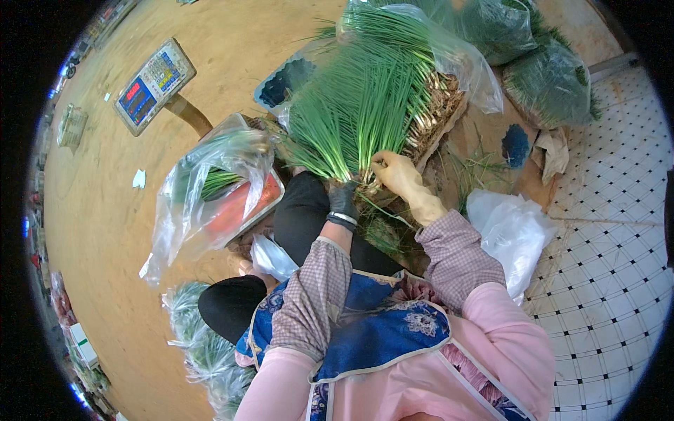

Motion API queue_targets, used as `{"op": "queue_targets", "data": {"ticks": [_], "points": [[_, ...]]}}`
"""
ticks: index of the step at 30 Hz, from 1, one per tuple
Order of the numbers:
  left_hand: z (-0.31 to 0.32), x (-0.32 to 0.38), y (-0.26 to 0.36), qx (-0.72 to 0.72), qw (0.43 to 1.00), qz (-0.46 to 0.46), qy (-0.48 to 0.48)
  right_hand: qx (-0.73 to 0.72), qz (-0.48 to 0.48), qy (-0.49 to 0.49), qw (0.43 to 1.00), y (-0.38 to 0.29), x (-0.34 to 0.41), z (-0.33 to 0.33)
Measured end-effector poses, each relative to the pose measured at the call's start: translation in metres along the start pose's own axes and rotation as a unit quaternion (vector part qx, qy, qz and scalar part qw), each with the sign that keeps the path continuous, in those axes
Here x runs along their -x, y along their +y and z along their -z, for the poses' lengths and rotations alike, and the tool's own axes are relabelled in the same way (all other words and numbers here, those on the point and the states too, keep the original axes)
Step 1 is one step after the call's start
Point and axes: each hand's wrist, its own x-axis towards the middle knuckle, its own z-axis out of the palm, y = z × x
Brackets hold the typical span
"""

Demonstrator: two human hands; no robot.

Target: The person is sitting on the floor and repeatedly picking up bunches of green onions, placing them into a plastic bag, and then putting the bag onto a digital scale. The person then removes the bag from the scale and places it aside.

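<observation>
My left hand [343,199], in a black glove, grips a bunch of thin scallions [327,142] close to its white root end. Beside it my right hand [397,173], in a cream rubber glove, has its fingers curled at the lower stems of a second bunch [382,118]. Its fingertips are partly hidden. Both bunches fan away from me over a large heap of scallions [337,73]. Brown, soil-covered roots [434,110] line the heap's right side.
A digital scale's display [155,87] stands at left on a post. Its red pan [247,202] carries bagged scallions [218,181]. More filled bags [550,79] lie at far right, others [205,337] by my left knee. A plastic bag [505,231] lies right of me, beside tiled flooring [595,294].
</observation>
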Motion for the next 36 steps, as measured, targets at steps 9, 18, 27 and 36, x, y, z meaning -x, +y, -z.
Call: {"op": "queue_targets", "data": {"ticks": [9, 18, 27, 36], "points": [[-0.014, 0.017, 0.012, -0.046, 0.997, -0.017, -0.063, 0.077, 0.149, 0.05, 0.985, -0.004, -0.022, -0.02], [-0.012, 0.012, 0.011, -0.103, 0.994, -0.021, -0.014, -0.074, 0.045, -0.48, 0.873, -0.016, 0.026, 0.036], [0.009, -0.018, -0.022, -0.017, 0.994, -0.083, -0.069, -0.088, -0.049, -0.052, 0.994, -0.024, -0.013, 0.008], [-0.017, 0.02, 0.02, -0.055, 0.997, -0.003, -0.055, -0.179, -0.084, -0.093, 0.976, -0.018, -0.031, 0.003]]}}
